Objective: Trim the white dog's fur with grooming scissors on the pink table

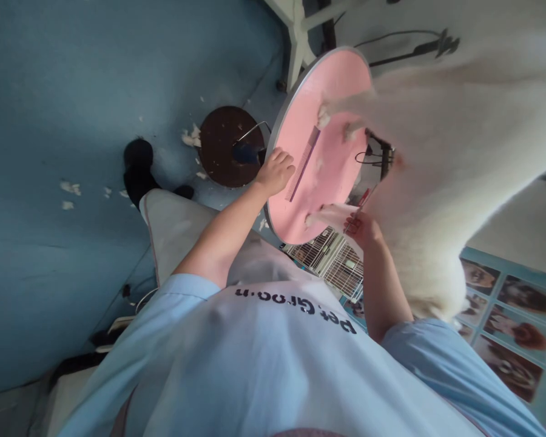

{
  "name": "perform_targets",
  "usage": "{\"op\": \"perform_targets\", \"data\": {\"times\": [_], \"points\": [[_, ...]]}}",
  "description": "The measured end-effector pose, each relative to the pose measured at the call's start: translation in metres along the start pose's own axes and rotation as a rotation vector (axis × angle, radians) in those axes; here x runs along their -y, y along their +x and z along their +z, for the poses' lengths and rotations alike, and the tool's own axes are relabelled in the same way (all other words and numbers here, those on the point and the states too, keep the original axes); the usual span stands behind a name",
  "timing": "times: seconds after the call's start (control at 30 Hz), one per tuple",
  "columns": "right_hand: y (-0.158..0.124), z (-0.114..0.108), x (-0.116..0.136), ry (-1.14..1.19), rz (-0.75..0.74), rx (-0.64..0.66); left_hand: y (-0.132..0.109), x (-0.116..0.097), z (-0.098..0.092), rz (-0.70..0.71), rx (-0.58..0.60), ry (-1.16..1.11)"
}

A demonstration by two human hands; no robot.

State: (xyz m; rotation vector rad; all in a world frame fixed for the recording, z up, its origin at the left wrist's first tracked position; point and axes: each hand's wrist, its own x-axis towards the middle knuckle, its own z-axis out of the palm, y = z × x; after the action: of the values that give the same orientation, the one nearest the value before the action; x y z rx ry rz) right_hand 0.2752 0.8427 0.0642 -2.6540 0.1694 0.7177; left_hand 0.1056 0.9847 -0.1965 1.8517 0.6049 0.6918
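A white-furred dog stands on a round pink grooming table, which looks steeply tilted in this view. My left hand is over the table's near rim, fingers loosely bent and holding nothing that I can see. Just beyond its fingertips lies a purple-backed metal comb, flat on the tabletop. Close to the dog's leg and belly, my right hand is closed on a pair of scissors. Part of the scissors is hidden by my fingers. A small red piece shows by the scissors.
A dark round base sits on the blue floor, with tufts of white fur around it. Wire cages stand below the table. A poster with animal pictures is at the right. A white stand leg rises behind.
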Motion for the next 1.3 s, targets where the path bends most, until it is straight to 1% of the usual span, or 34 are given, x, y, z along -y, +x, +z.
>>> {"op": "perform_targets", "data": {"times": [0.13, 0.23, 0.3, 0.37, 0.47, 0.57, 0.73, 0.87, 0.97, 1.1, 1.2, 1.3], "points": [[-0.009, -0.007, -0.005, -0.003, 0.009, 0.043, -0.001, -0.001, 0.000, 0.004, 0.005, 0.019], [-0.011, -0.010, -0.008, 0.001, 0.086, -0.007, -0.001, 0.000, 0.002, 0.005, -0.007, 0.001], [-0.013, -0.011, -0.010, -0.007, 0.102, -0.019, -0.002, 0.001, 0.004, 0.002, -0.012, -0.016], [-0.014, -0.013, -0.012, -0.012, 0.101, 0.008, -0.002, 0.002, 0.006, 0.010, -0.009, -0.005], [-0.014, -0.017, -0.014, 0.027, 0.151, 0.054, -0.003, 0.003, 0.008, 0.036, -0.010, 0.033], [-0.013, -0.020, -0.015, 0.066, 0.196, 0.058, -0.004, 0.003, 0.010, 0.056, -0.029, 0.055], [-0.011, -0.015, -0.014, 0.073, 0.229, 0.052, -0.004, 0.004, 0.012, 0.071, -0.036, 0.073], [-0.008, -0.011, -0.012, 0.112, 0.231, 0.079, -0.005, 0.005, 0.014, 0.070, -0.042, 0.065], [-0.005, -0.008, -0.010, 0.118, 0.239, 0.035, -0.005, 0.005, 0.014, 0.076, -0.052, 0.058], [-0.003, -0.003, -0.005, 0.182, 0.311, -0.022, -0.006, 0.003, 0.012, 0.079, -0.041, 0.090], [-0.003, 0.001, -0.002, 0.168, 0.321, -0.026, -0.008, 0.000, 0.010, 0.073, -0.050, 0.094], [-0.004, 0.003, -0.001, 0.143, 0.337, 0.001, -0.009, -0.003, 0.009, 0.049, -0.043, 0.051]]}}
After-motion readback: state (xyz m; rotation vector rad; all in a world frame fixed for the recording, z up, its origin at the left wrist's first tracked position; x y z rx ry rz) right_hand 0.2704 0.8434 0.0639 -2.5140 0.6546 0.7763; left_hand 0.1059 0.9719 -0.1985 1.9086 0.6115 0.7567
